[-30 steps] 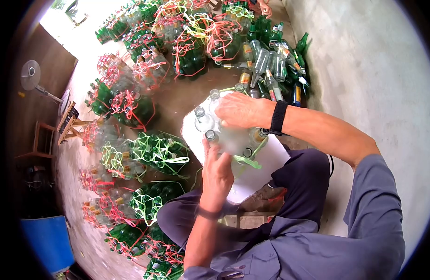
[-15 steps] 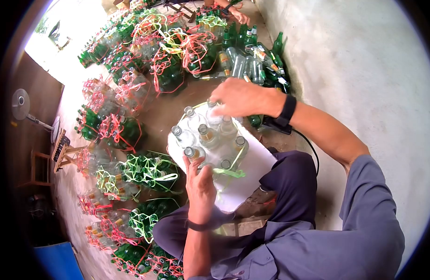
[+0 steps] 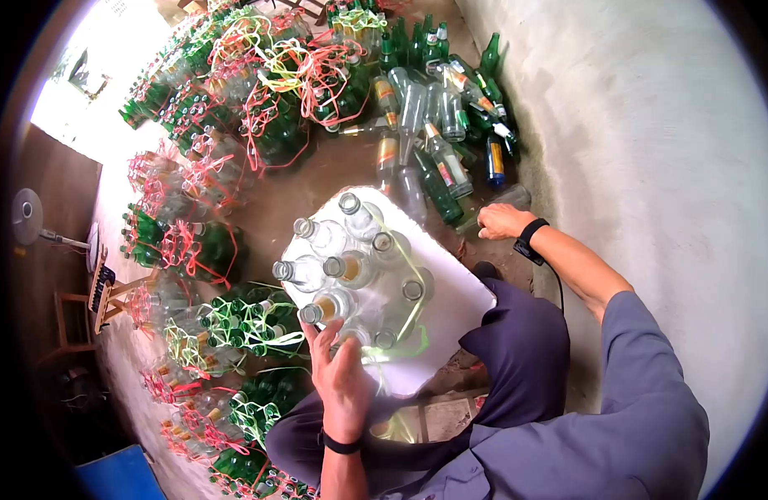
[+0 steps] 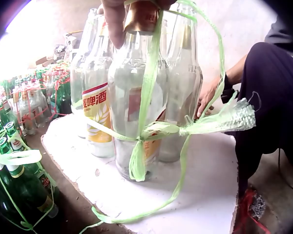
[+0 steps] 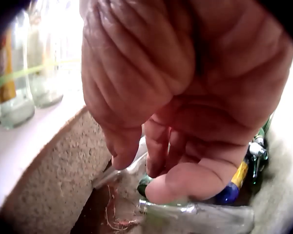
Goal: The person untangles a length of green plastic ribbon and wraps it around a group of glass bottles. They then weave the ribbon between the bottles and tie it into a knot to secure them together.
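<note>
Clear glass bottles (image 3: 348, 268) stand grouped on a white slab (image 3: 455, 300). Around them runs a pale green plastic strap (image 4: 147, 92), knotted at the front in the left wrist view. The left hand (image 3: 342, 383) holds the neck of a near bottle (image 4: 136, 63) between thumb and fingers. Beyond the slab's right side, the right hand (image 3: 502, 222) is low near the floor, its fingers bent and apart. Just below those fingers in the right wrist view lies a clear bottle (image 5: 210, 217); whether they touch it cannot be told.
Loose green and clear bottles (image 3: 438, 162) lie beyond the slab, beside the pale wall (image 3: 634, 125). Strapped bundles of bottles (image 3: 251, 321) fill the floor at left and far left. The person's knee (image 3: 526, 350) is close to the slab's right edge.
The right hand has left the standing bottles and moved right and down beside the slab. The left hand stays at the near bottle. The head view has shifted, showing the group more fully.
</note>
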